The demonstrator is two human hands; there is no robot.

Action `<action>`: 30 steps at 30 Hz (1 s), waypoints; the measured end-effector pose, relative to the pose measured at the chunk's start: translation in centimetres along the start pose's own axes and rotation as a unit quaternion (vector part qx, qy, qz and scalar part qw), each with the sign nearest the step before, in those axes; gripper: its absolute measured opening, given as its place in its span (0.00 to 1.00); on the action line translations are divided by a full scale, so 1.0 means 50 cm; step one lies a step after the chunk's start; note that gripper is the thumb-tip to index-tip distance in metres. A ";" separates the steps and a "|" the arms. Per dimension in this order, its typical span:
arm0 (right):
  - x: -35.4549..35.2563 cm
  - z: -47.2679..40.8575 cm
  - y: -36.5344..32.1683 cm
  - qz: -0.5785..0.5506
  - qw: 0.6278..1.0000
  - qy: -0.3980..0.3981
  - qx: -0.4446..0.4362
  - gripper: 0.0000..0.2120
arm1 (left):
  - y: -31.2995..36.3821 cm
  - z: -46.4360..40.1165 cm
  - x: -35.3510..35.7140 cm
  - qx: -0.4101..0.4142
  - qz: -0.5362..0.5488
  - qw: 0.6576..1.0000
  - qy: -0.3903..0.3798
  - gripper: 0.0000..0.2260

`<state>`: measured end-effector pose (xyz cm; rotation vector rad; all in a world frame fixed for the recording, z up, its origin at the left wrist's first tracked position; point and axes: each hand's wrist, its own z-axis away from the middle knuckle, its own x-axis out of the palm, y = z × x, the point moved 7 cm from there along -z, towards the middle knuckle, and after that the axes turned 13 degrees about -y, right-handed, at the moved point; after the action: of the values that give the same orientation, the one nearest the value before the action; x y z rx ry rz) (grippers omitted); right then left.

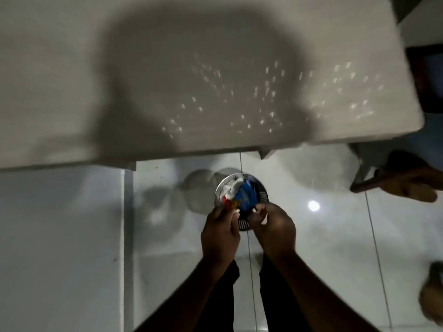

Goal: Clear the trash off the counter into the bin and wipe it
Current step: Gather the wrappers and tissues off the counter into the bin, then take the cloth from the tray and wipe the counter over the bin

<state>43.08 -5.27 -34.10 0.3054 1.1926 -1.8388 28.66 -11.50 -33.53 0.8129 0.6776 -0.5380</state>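
Note:
A small round metal mesh bin [262, 191] stands on the white tiled floor below the counter's front edge. Inside it lie a blue wrapper [248, 195] and crumpled white paper [231, 188]. My left hand [220, 232] is over the bin's near rim, fingers closed on a red and yellow wrapper [230, 204]. My right hand [275, 226] is beside it at the rim, fingers curled close to the blue wrapper; whether it grips anything is unclear. The white counter [72, 104] fills the upper view, with small pale crumbs [263, 92] scattered on its right half.
At the right edge another person's hand [412, 185] holds a dark phone. A foot shows at the lower right corner [431, 293]. A dark framed object [429, 77] sits beyond the counter's right end. The glossy floor tiles [335, 236] reflect a light.

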 end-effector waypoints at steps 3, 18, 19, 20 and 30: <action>0.057 -0.077 0.062 -0.023 0.999 0.004 0.028 0.06 | -0.046 -0.098 0.090 -0.011 -0.026 0.999 -0.035 0.11; -0.251 0.120 -0.203 -0.045 0.974 0.127 -0.181 0.05 | 0.213 0.092 -0.320 0.211 0.179 0.959 0.061 0.14; -0.312 0.168 -0.246 -0.055 0.965 0.158 -0.202 0.04 | 0.249 0.129 -0.397 0.244 0.199 0.945 0.089 0.14; -0.370 0.208 -0.289 -0.068 0.956 0.185 -0.216 0.04 | 0.285 0.155 -0.468 0.269 0.209 0.934 0.110 0.14; -0.809 0.043 -0.665 -0.001 0.943 0.249 -0.221 0.17 | 0.749 -0.035 -0.755 0.273 -0.087 0.949 0.134 0.29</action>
<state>40.55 19.54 12.00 0.5272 1.9120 -1.4757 27.73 18.17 10.62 1.3714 0.8706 -0.8025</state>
